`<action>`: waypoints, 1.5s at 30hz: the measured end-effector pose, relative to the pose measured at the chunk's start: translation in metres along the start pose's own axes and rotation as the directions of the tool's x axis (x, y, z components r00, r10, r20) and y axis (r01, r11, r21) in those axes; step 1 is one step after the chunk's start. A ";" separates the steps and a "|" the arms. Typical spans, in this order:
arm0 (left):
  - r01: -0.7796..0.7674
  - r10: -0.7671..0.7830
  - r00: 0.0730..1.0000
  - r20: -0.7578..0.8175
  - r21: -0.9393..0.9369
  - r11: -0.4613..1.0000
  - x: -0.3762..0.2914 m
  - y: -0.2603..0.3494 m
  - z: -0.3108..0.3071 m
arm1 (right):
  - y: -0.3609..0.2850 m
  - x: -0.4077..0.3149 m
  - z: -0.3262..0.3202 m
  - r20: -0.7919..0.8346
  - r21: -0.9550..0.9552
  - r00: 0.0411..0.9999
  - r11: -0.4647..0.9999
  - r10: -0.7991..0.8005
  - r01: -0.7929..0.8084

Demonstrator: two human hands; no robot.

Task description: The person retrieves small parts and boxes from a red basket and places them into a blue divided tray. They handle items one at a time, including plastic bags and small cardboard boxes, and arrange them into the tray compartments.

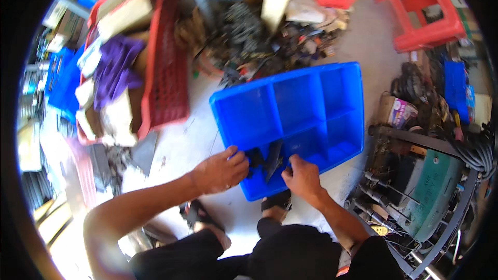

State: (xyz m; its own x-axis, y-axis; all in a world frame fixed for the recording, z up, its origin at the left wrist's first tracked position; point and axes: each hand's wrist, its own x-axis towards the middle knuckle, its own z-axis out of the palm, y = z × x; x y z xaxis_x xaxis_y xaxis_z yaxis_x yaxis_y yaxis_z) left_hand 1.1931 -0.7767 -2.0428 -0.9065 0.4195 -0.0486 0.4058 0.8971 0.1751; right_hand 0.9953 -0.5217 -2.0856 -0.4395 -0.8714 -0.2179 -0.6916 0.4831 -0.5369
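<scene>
A blue plastic compartment tray lies tilted before me, divided by thin walls into several sections. Dark parts, too blurred to name, are in its near left compartment. At that compartment's left edge is my left hand, fingers curled beside the dark pieces; whether it grips one cannot be made out. My right hand is over the tray's near edge, its fingers closed around a small dark object, mostly hidden.
A red plastic crate with boxes and a purple cloth stands left. Scrap and debris lie beyond the tray. A red plastic stool is far right, and a green panel in a metal frame stands near right.
</scene>
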 end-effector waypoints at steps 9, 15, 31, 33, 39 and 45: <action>0.270 -0.270 0.963 0.011 -0.074 0.960 -0.120 0.079 0.032 | -0.095 -0.016 0.033 0.082 0.031 0.981 0.984 -0.175 0.173; 0.491 -0.487 0.869 0.084 -0.248 0.835 -0.131 0.100 0.040 | -0.149 -0.027 0.089 0.350 -0.208 0.935 0.969 -0.050 0.130; 0.362 -0.365 0.930 0.052 -0.303 0.882 -0.113 0.053 0.049 | -0.163 -0.029 0.023 0.231 -0.169 0.585 0.560 -0.778 0.811; 0.338 -0.336 0.940 0.051 -0.259 0.905 -0.111 0.051 0.049 | -0.160 -0.036 0.046 0.339 -0.260 0.569 0.507 -0.749 0.822; 0.417 -0.388 0.903 0.183 -0.169 0.893 -0.100 0.068 0.061 | -0.190 -0.030 0.067 0.610 -0.400 0.664 0.555 -0.432 0.729; 0.433 -0.421 0.901 0.102 -0.178 0.884 -0.101 0.069 0.070 | -0.175 -0.042 0.080 0.482 -0.498 0.707 0.503 -0.517 0.707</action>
State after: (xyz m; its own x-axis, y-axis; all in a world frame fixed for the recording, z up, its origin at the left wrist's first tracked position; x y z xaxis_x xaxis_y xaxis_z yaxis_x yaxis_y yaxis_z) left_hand 1.3205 -0.7475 -2.0949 -0.9760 0.0148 -0.2173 -0.0543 0.9496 0.3086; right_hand 1.1805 -0.5770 -2.0474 0.3231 -0.9073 -0.2693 -0.9436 -0.3307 -0.0180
